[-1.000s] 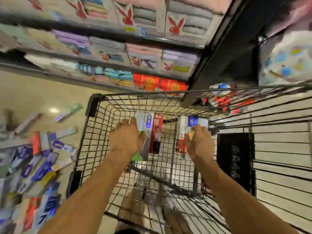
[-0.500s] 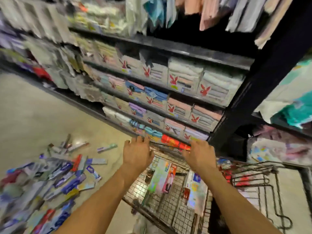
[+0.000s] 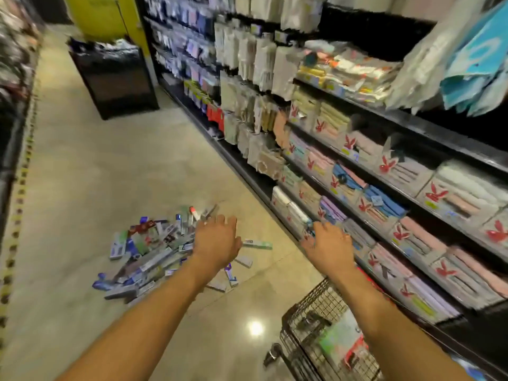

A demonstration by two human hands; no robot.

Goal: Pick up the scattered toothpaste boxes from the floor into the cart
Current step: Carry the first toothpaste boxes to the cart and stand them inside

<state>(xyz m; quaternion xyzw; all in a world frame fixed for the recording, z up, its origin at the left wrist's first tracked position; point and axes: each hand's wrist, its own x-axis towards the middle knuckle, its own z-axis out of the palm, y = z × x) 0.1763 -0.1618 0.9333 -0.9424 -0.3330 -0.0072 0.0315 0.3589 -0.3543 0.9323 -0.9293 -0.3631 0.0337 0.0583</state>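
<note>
- Left hand [image 3: 217, 240]: centre of the frame, held in the air, palm down. The fingers are loosely spread and it holds nothing. In the picture it overlaps the right edge of the heap on the floor; whether it touches any box I cannot tell.
- Right hand [image 3: 328, 244]: right of centre, also palm down with fingers fanned apart and nothing in them. It shows against the lowest shelf rows and sits above the cart's front end.
- Both forearms are bare and run in from the bottom edge.
- Heap of long, narrow cardboard toothpaste boxes [image 3: 154, 251]: left of centre on the floor. They are mostly blue, white and grey with some green and red, lying crisscross on one another.
- One green-and-white box [image 3: 257, 244] lies apart, just right of the left hand. A few more strays lie below the wrist.
- Black wire shopping cart [image 3: 313, 312]: lower right, only its front part in view, close beside the shelving. Through the mesh show pale green and red cartons [image 3: 341, 345], too blurred to read.
- Glossy beige tiled floor [image 3: 96, 174]: an aisle running to the upper left, with a bright lamp glare near the cart.
- Black metal shelving [image 3: 439, 133]: the whole right side, stocked with packs of folded towels [image 3: 453, 193] bearing red rabbit marks.
- Black display bin [image 3: 115, 78]: upper left, standing in the aisle.
</note>
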